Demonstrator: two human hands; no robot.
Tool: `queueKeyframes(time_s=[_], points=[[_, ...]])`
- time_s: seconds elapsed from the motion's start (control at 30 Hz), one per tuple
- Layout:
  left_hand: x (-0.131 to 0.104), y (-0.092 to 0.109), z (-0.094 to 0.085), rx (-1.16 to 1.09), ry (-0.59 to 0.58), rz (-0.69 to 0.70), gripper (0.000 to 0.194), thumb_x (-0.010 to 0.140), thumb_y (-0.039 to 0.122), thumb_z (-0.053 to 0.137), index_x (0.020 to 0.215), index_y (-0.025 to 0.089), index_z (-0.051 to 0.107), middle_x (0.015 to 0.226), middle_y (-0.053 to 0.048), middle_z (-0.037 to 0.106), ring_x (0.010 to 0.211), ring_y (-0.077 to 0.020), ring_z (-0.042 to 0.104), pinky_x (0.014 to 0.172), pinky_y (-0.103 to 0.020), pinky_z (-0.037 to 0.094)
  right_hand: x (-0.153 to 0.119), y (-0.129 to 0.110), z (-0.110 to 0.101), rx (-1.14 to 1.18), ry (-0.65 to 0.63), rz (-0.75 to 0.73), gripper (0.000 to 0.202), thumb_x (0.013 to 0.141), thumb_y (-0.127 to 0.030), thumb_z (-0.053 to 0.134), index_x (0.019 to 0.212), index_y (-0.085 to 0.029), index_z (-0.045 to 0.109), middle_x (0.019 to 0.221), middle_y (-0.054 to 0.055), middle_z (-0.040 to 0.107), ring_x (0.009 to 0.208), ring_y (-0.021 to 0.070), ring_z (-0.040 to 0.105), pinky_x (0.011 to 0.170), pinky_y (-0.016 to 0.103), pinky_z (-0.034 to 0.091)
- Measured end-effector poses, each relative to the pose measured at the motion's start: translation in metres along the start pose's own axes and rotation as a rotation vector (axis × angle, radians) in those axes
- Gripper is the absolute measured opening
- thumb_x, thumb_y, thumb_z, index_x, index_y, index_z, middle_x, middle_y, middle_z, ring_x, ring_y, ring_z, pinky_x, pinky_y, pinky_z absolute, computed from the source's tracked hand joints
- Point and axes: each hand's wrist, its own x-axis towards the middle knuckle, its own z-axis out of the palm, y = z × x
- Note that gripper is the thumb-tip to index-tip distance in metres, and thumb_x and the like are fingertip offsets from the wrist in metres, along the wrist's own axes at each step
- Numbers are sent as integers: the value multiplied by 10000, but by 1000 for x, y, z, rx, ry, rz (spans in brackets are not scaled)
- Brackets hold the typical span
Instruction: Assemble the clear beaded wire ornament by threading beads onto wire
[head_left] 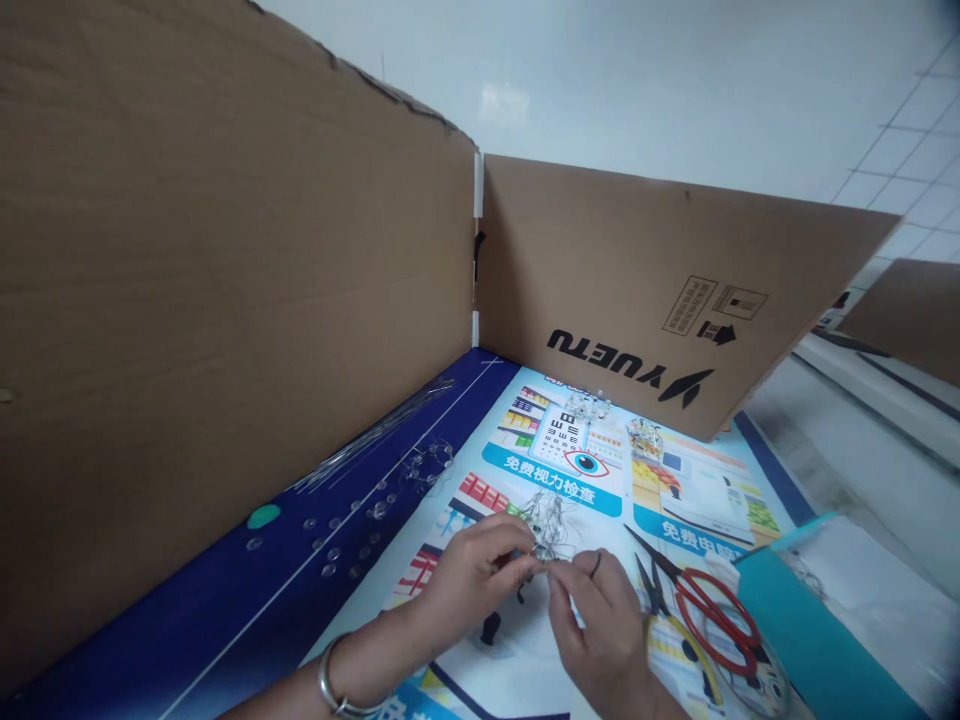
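Observation:
My left hand (pixel 491 565), with a silver bangle at its wrist, pinches thin wire at the front middle of the printed mat. My right hand (pixel 596 610), a dark ring on one finger, has its fingertips closed on the same wire, almost touching the left fingertips. A tangle of wire and clear beads (pixel 549 525) rises just behind the fingertips. Right of my right hand lie red-handled scissors (pixel 716 610) and yellow-handled pliers (pixel 679 630). Loose clear beads (pixel 330 555) and a bundle of thin wires (pixel 360 440) lie on the blue strip at the left.
Cardboard panels (pixel 247 280) stand at the left and back (pixel 637 270). Beaded wire pieces lie near the back panel (pixel 589 405), beside it (pixel 645 437) and on the blue strip (pixel 429 462). A green disc (pixel 263 516) is at the left, a teal-edged box (pixel 810 620) at the right.

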Motion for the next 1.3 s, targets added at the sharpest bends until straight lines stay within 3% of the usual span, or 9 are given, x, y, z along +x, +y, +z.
queueKeyframes(time_s=[0.2, 0.47, 0.63, 0.9, 1.07, 1.2, 1.3], points=[[-4, 1, 1, 102, 26, 61, 89, 830, 208, 564, 847, 173, 644, 854, -77, 652, 824, -178, 596, 737, -285, 488, -4, -7, 3, 46, -84, 133, 252, 830, -141, 495, 1050, -184, 611, 763, 68, 609, 663, 183, 588, 603, 298, 494], [-9, 11, 5, 233, -88, 160, 129, 864, 199, 479, 831, 172, 601, 870, -83, 643, 795, -174, 588, 725, -280, 485, -8, -11, 13, 215, -144, 339, 295, 785, -124, 423, 983, -159, 639, 711, 40, 597, 595, 149, 588, 537, 237, 486], [-8, 14, 3, 244, -156, 167, 136, 869, 225, 453, 827, 173, 571, 840, -71, 642, 785, -177, 590, 724, -289, 475, -5, -14, 11, 254, -189, 388, 222, 738, -120, 438, 832, -161, 634, 648, 11, 538, 548, 132, 537, 491, 218, 436], [-12, 13, 2, 360, -234, 219, 179, 858, 324, 464, 933, 180, 541, 942, -78, 657, 847, -217, 609, 775, -356, 476, -15, -14, 17, 284, -131, 398, 112, 669, -117, 473, 691, -173, 567, 624, -4, 500, 538, 129, 484, 482, 217, 386], [-15, 8, 5, 444, -185, 314, 322, 866, 338, 465, 1136, 162, 470, 1010, -97, 657, 839, -231, 619, 740, -383, 497, -20, -13, 15, 349, -160, 426, 103, 731, -133, 462, 709, -173, 554, 662, 8, 522, 605, 144, 507, 556, 232, 402], [-15, -2, 7, 448, -93, 321, 254, 878, 143, 403, 1118, 176, 481, 986, -76, 663, 839, -205, 617, 724, -352, 499, -15, -13, 6, 434, -165, 550, 172, 854, -226, 445, 733, -183, 560, 670, -2, 496, 616, 134, 482, 577, 226, 389], [-14, -5, 5, 363, -45, 241, 213, 857, 137, 452, 1058, 178, 508, 972, -85, 634, 887, -205, 583, 746, -336, 483, -15, -13, 0, 494, -162, 632, 229, 888, -294, 433, 718, -190, 546, 667, -9, 478, 621, 132, 461, 583, 225, 377]])
